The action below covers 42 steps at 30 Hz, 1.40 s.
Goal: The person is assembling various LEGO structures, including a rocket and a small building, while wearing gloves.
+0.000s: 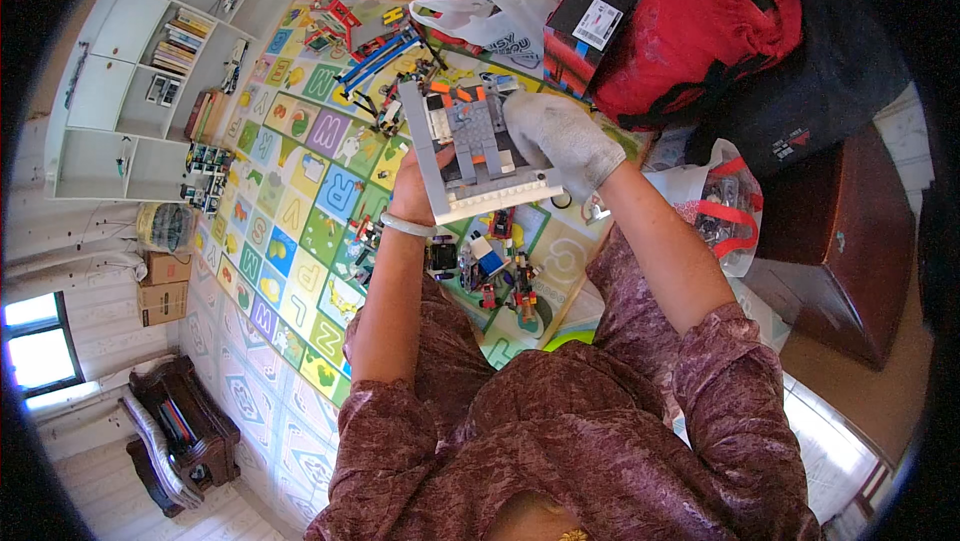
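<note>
In front of me a grey and white toy-brick model [472, 143] with some orange bricks is held above the play mat. My left hand [414, 185], bare with a pale bangle at the wrist, grips its left side; part of the fingers is hidden behind the model. A whitish glove or cloth mitt covers my right hand [562, 140], which lies against the model's right side; its fingers are hard to make out, so its grip is unclear. Small toy-brick vehicles [521, 286] lie on the mat below, between my legs.
Beyond the model are a blue toy-brick piece [381, 61] and a red one [330, 25] on the letter-printed mat [292, 200]. A white plastic bag [517, 16], a shoe box [589, 31] and a red bag [697, 31] stand along the wall. White shelves [112, 95] are at left.
</note>
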Tool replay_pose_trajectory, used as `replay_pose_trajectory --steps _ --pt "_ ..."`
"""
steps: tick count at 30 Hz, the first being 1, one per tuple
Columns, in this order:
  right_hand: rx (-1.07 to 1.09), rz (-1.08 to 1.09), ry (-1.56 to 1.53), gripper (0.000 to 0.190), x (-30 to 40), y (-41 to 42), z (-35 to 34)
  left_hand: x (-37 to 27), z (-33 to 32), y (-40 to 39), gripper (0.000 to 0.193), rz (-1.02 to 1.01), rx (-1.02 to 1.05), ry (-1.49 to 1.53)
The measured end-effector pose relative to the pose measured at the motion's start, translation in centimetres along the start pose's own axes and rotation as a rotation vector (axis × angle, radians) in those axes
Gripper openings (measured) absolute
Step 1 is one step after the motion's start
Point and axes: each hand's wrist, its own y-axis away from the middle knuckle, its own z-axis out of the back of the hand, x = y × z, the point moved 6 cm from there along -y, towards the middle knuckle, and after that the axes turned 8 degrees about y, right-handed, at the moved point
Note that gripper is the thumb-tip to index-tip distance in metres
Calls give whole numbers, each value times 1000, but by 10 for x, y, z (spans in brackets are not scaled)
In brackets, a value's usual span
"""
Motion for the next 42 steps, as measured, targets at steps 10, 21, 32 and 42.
replay_pose_trajectory --steps 10,21,32,42 --pt "-56 182 -248 8 -33 -11 -6 10 13 -9 37 0 -9 -23" --pt "120 -45 -399 15 47 0 6 13 50 -21 32 110 -72 572" --pt "-375 468 179 40 50 29 55 -25 94 -16 29 -217 -353 349" --pt "486 440 -1366 40 90 22 31 -21 59 -16 21 -197 -273 298"
